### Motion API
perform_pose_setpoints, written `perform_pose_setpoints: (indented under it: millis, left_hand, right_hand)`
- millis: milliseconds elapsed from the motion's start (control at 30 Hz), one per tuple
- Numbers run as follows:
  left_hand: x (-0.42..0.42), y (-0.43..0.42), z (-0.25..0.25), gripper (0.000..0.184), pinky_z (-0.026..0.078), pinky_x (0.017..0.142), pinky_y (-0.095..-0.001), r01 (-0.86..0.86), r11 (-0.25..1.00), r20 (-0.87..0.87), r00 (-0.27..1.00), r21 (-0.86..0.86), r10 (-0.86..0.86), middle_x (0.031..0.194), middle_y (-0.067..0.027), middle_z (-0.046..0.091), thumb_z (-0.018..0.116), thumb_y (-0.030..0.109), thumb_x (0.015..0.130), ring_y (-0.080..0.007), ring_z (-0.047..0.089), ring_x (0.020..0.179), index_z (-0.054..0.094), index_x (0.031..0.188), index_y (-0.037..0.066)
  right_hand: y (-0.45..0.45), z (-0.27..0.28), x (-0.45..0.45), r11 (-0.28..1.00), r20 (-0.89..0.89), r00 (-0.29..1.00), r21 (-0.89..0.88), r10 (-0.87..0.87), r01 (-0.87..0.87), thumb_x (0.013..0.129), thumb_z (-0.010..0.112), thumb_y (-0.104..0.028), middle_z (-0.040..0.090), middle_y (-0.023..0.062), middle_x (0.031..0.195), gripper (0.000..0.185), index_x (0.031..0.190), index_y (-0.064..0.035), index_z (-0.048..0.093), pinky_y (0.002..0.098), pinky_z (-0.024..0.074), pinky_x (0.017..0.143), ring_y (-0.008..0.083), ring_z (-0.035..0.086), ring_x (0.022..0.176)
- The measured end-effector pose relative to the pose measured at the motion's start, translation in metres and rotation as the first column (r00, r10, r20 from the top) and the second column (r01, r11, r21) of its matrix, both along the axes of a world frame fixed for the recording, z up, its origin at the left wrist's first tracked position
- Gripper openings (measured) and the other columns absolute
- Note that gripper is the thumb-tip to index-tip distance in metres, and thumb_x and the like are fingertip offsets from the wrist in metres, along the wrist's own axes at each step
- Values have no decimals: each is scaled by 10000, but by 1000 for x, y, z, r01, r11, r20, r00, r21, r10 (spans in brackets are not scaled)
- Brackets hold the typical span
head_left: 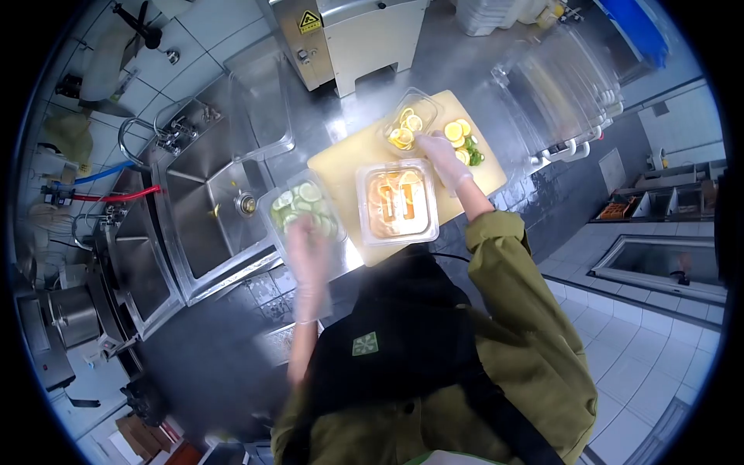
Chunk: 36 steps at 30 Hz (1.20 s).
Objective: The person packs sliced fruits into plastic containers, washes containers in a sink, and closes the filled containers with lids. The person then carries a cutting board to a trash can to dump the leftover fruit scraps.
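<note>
My left hand [306, 252], in a clear glove and smeared by motion, is over the near side of a clear tub [337, 200] of pale green slices [301, 203], apparently lime or cucumber. My gloved right hand [442, 159] has its fingers drawn together at the rim of a clear container [419, 98] with lemon slices [404, 132]; whatever is between the fingertips is hidden. Between my hands a square clear tub [364, 221] stands on the yellow cutting board [335, 161], with orange-looking slices and bright glare inside. More lemon slices [454, 130] and green pieces [473, 153] lie beside my right hand.
A steel sink [203, 232] with taps lies to the left, and a clear empty-looking tray [263, 108] stands by its far edge. A steel machine [372, 43] is behind the board. Clear lidded bins [554, 93] line the right of the counter.
</note>
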<state>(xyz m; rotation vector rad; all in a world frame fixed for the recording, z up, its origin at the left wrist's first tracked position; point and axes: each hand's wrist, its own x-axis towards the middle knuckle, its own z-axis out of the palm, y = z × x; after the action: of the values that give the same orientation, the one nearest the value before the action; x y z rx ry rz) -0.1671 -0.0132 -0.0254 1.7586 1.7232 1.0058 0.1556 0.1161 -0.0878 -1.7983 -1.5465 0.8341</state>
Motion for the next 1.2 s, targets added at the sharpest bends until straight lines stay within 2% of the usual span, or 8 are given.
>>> perform_pose_setpoints:
  millis: [100, 300, 600, 667, 867, 967, 1067, 1200]
  left_hand:
    - [74, 1, -11, 456, 461, 863, -429, 239, 967, -305, 931, 91, -201, 1158, -246, 486, 550, 53, 797, -393, 542, 971, 454, 1241, 21]
    - [114, 26, -37, 557, 481, 751, -469, -26, 963, -159, 987, -267, -18, 1100, -229, 454, 521, 22, 800, -420, 531, 955, 384, 1331, 121]
    - [145, 14, -40, 470, 456, 814, -450, -306, 941, -162, 945, -146, 283, 1073, -217, 483, 549, 70, 824, -390, 531, 982, 427, 1277, 74]
    - [126, 14, -98, 448, 446, 834, -433, -244, 955, 238, 930, -169, 280, 1068, -207, 500, 555, 86, 836, -350, 529, 994, 434, 1267, 62]
    - [112, -10, -44, 341, 453, 836, -280, -51, 926, 534, 804, -375, 261, 1121, -72, 546, 515, 137, 919, -185, 556, 977, 459, 1230, 10]
    - [123, -12, -17, 356, 459, 844, -296, 4, 842, 781, 374, -540, 500, 1100, -63, 549, 488, 185, 941, -173, 554, 983, 451, 1251, 14]
    - [117, -3, -50, 384, 457, 867, -307, -36, 878, 621, 693, -477, 366, 1121, -69, 541, 444, 286, 962, -165, 537, 1035, 457, 1251, 35]
    - [117, 8, -55, 409, 453, 878, -310, 8, 892, 688, 641, -451, 341, 1136, -73, 537, 429, 319, 964, -165, 531, 1051, 454, 1261, 39]
  right_hand:
    - [34, -44, 11, 994, 111, 988, -48, 106, -101, 882, 432, -129, 619, 194, 984, 224, 986, -14, 594, 414, 444, 832, 343, 575, 943]
    - [64, 37, 21, 950, -76, 949, -96, -305, 297, 854, 475, -227, 623, 268, 959, 313, 1016, 19, 580, 420, 472, 774, 386, 610, 879]
    - [-65, 72, -11, 980, -178, 976, -131, 128, -152, 843, 536, -322, 632, 215, 791, 349, 1038, -38, 595, 412, 480, 694, 346, 628, 756]
    - [-80, 86, -24, 956, -185, 969, -212, 163, -202, 845, 532, -325, 626, 206, 748, 333, 1028, -56, 601, 414, 474, 668, 340, 624, 712]
    - [-94, 95, -41, 888, -179, 973, -408, 148, -210, 844, 531, -327, 626, 206, 805, 331, 1043, -68, 587, 419, 473, 688, 341, 618, 735]
    - [-99, 72, -48, 987, -82, 985, -38, 152, -156, 861, 546, -326, 603, 178, 986, 362, 1094, -49, 574, 357, 464, 797, 270, 606, 888]
    - [-99, 82, -43, 942, 276, 961, 324, -9, -84, 863, 575, -344, 497, 210, 1216, 492, 1239, -42, 478, 373, 427, 904, 290, 547, 1063]
    - [-92, 38, -28, 979, -442, 880, -169, -177, 112, 853, 604, -362, 457, 223, 1262, 601, 1275, 14, 400, 360, 418, 918, 288, 517, 1109]
